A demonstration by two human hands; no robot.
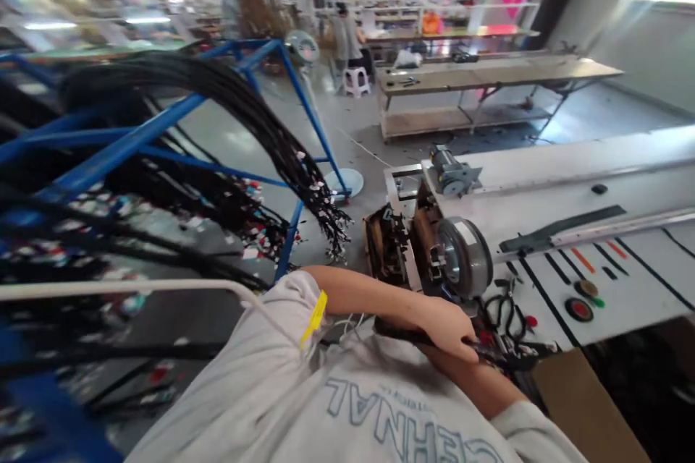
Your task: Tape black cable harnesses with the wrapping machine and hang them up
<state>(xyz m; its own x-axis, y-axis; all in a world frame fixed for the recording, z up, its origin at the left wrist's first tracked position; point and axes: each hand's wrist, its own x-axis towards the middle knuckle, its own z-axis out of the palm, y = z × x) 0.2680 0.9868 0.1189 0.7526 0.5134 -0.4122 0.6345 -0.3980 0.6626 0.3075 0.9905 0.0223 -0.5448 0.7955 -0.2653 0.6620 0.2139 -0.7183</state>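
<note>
My left forearm reaches across my body, and my left hand point(452, 327) is closed around a black wire harness point(415, 335). The dark strand runs along the underside of that hand, and small connectors and wire ends point(502, 356) spread out to its right. My right forearm point(478, 376) comes in from the lower right and crosses beneath the left hand. The fingers of my right hand are hidden behind my left arm and the harness. Black-handled scissors point(506, 315) lie on the white workbench point(548, 307), just beyond my left hand.
A blue rack point(108, 152) hung with black harnesses point(228, 98) stands to the left. A large tape roll point(464, 257), a grey motor point(453, 172) and small round rolls point(578, 309) are at the bench. Cardboard point(589, 405) lies lower right. A fan point(301, 47) stands behind the rack.
</note>
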